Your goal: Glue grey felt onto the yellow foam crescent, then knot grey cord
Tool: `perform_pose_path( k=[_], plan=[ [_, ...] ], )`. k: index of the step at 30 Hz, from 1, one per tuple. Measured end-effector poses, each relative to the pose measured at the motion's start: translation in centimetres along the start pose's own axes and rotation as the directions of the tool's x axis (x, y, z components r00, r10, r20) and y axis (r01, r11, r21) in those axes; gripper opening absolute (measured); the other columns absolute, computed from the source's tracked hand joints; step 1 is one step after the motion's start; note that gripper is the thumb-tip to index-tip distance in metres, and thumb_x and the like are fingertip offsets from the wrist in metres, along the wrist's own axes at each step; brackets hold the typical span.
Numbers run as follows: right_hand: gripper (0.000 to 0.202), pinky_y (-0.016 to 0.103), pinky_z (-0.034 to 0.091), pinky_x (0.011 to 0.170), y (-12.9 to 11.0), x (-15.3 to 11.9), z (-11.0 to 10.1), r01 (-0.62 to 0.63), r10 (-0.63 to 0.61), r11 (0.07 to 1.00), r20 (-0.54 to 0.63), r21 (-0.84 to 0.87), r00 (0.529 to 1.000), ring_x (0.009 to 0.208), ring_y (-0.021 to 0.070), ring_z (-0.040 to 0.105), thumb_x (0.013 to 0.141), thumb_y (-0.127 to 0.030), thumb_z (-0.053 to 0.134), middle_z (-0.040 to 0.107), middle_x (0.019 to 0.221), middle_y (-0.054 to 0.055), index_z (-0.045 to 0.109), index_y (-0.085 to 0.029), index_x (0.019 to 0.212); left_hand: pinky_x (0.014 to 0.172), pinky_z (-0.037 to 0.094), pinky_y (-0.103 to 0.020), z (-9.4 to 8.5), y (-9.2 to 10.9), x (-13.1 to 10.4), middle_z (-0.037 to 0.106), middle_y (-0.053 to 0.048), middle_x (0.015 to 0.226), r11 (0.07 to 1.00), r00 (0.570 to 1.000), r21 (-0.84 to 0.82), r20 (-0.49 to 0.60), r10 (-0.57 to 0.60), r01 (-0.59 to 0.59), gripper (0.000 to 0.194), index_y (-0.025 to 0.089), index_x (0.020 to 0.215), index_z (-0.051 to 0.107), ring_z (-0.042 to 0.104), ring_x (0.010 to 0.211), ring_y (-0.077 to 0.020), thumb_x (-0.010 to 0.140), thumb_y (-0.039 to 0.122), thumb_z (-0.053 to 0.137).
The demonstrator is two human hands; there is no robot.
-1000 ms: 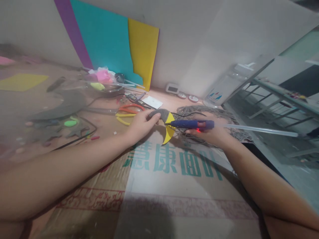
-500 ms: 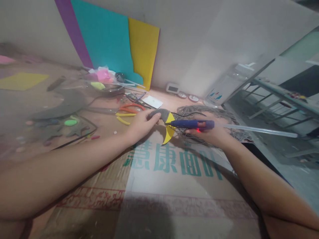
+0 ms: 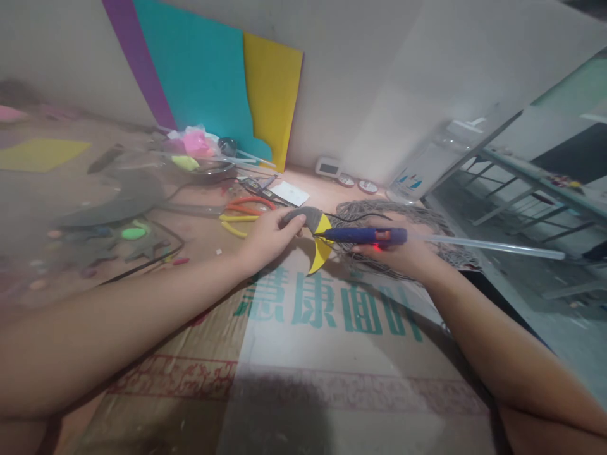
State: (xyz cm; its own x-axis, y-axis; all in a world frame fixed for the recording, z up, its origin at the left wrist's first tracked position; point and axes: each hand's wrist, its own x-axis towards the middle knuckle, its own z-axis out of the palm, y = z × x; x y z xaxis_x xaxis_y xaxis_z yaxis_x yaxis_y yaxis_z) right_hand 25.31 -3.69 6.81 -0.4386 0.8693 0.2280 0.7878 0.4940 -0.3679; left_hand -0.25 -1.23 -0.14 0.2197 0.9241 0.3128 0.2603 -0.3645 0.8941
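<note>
Between its thumb and fingers, my left hand (image 3: 277, 235) pinches the grey end of a crescent-shaped piece (image 3: 320, 254), whose lower part is bright yellow. My right hand (image 3: 403, 254) is wrapped round a blue hot glue gun (image 3: 363, 236) with a red light glowing on it. A long clear glue stick (image 3: 502, 246) sticks out of the gun's rear to the right. The gun's nozzle touches, or comes very close to, the crescent's middle edge; which of the two I cannot tell. Behind my right hand lies a bundle of grey cord (image 3: 427, 218).
Orange-handled (image 3: 249, 204) and yellow-handled tools (image 3: 237, 225) lie beyond my left hand. Farther back stand a bowl of coloured bits (image 3: 199, 151), a small white display (image 3: 328, 167) and a clear bottle (image 3: 429, 164). Grey cutouts (image 3: 137, 243) and coloured scraps cover the left side.
Both hands, the glue gun and the crescent stay almost exactly in place. Only a very slight shift of the view shows.
</note>
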Motion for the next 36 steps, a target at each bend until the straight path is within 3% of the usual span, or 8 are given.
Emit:
perform_pose_path(
  k=[36],
  plan=[
    [0.028,0.028,0.037,0.06,0.77,-0.17,-0.2,-0.015,0.015,0.999,-0.008,0.039,1.0,0.065,0.0157,0.051,0.081,-0.045,0.07,0.058,0.069,0.001,0.06,-0.019,0.077,0.066,0.043,-0.024,0.12,-0.74,0.31,0.066,-0.002,0.078,0.998,1.0,-0.057,0.023,0.013,-0.012,0.031,0.016,0.082,0.062,0.057,0.072,-0.0162,0.09,0.044,0.052]
  ],
)
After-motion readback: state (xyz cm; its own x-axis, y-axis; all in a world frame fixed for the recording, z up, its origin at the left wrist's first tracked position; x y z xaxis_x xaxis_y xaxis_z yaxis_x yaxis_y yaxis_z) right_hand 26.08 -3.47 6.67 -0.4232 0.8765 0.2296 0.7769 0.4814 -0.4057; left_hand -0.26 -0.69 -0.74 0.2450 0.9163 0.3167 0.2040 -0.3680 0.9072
